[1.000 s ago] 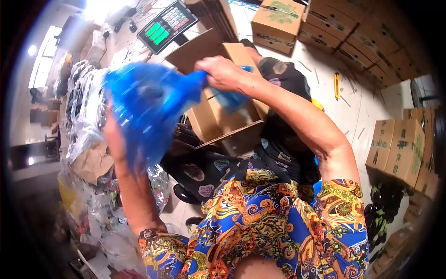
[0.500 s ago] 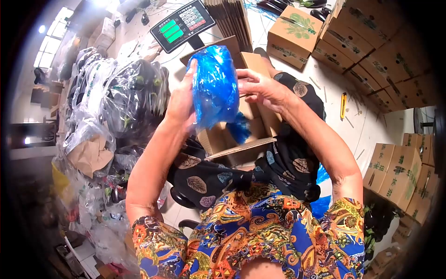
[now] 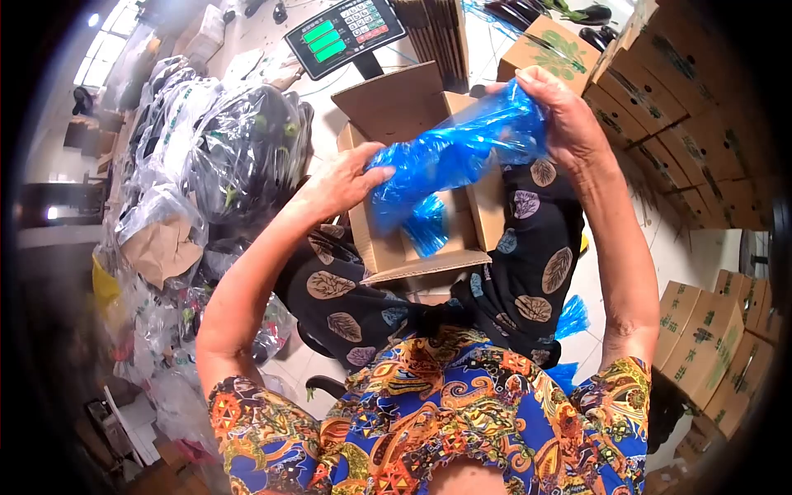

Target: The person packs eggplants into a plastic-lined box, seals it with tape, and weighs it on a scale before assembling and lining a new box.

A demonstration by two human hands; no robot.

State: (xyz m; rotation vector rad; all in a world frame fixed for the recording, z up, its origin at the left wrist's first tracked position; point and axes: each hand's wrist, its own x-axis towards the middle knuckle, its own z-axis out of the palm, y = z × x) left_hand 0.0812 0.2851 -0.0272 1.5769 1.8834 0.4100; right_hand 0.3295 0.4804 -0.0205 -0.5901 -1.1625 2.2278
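Note:
A blue plastic bag (image 3: 454, 161) is stretched between my two hands above an open cardboard box (image 3: 425, 268). My left hand (image 3: 342, 181) grips the bag's lower left end between thumb and fingers. The upper right end is pinched in my right hand (image 3: 561, 115), higher up and over the box's right side. Whether anything is inside the bag cannot be made out. Another piece of blue plastic (image 3: 426, 227) lies inside the box, which stands between my legs with its far flap (image 3: 388, 103) raised.
A scale display (image 3: 346, 33) stands beyond the box, beside upright folded cardboard (image 3: 429, 37). Clear bags of eggplants (image 3: 239, 157) are piled at left. Closed printed boxes are stacked at upper right (image 3: 660, 91) and lower right (image 3: 701, 338). Blue plastic (image 3: 572, 318) lies right of my legs.
The blue bag, upright and bunched before, is now drawn out sideways. My right hand has moved up and right and grips its end; my left hand has come lower. The view has shifted slightly.

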